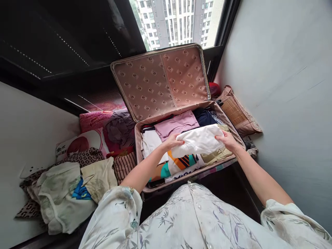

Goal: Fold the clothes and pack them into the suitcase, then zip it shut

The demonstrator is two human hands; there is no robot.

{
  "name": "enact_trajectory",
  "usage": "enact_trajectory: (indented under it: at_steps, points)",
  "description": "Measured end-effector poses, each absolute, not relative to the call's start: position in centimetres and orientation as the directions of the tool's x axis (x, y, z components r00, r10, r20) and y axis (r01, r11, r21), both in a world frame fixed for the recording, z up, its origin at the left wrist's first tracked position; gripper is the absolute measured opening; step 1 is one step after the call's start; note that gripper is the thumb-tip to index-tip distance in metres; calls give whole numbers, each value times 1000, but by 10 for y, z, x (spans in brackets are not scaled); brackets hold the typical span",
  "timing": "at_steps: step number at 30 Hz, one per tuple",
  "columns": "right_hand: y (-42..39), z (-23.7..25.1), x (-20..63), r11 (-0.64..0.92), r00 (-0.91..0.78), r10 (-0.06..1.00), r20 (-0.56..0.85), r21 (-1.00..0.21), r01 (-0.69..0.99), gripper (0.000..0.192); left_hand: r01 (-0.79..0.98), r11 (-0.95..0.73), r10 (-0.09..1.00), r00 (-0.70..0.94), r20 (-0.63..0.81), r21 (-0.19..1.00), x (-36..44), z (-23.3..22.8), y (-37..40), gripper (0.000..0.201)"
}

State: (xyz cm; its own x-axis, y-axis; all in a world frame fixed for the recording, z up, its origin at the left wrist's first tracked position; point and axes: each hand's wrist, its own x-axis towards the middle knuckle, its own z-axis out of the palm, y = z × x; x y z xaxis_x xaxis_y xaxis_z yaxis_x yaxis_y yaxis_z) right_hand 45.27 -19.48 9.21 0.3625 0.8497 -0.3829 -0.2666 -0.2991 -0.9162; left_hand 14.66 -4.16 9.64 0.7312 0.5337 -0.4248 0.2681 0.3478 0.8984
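Observation:
An open suitcase (141,138) lies on a window ledge, its patterned lid (160,81) leaning back against the window. Folded clothes fill it: a pink piece (178,122), a dark blue one (204,117), a cream one (150,141), a colourful striped shirt (181,162). On top of them lies a folded white garment (198,140). My left hand (172,141) grips its left end and my right hand (228,140) holds its right end.
Left of the suitcase, loose clothes are piled: a pale printed garment (59,197), a beige piece (100,176), a striped one (126,166), purple fabric (120,128), pink cushions (93,119). A woven cushion (237,112) leans at the right, by the grey wall (285,86).

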Motion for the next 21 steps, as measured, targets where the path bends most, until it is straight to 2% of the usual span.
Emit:
enact_trajectory:
  at_steps: [4, 8, 12, 15, 21]
  points:
    - [-178, 94, 489, -263, 410, 851, -328, -942, -209, 52, 263, 306, 566, 723, -396, 915, 193, 99, -29, 59]
    - [-192, 90, 509, -306, 323, 883, -341, -939, -157, 53, 291, 317, 538, 729, -424, 903, 204, 107, -44, 53]
    - [-212, 80, 512, -377, 260, 868, -423, -902, -210, 57, 287, 374, 483, 751, -450, 882, 182, 122, -70, 55]
    - [-214, 76, 495, -434, 183, 857, -482, -865, -251, 59, 270, 437, 529, 695, -487, 858, 156, 129, -83, 60]
    - [-193, 83, 427, -483, 21, 867, -497, -852, -202, 58, 309, 494, 613, 540, -578, 813, 88, 147, -89, 65]
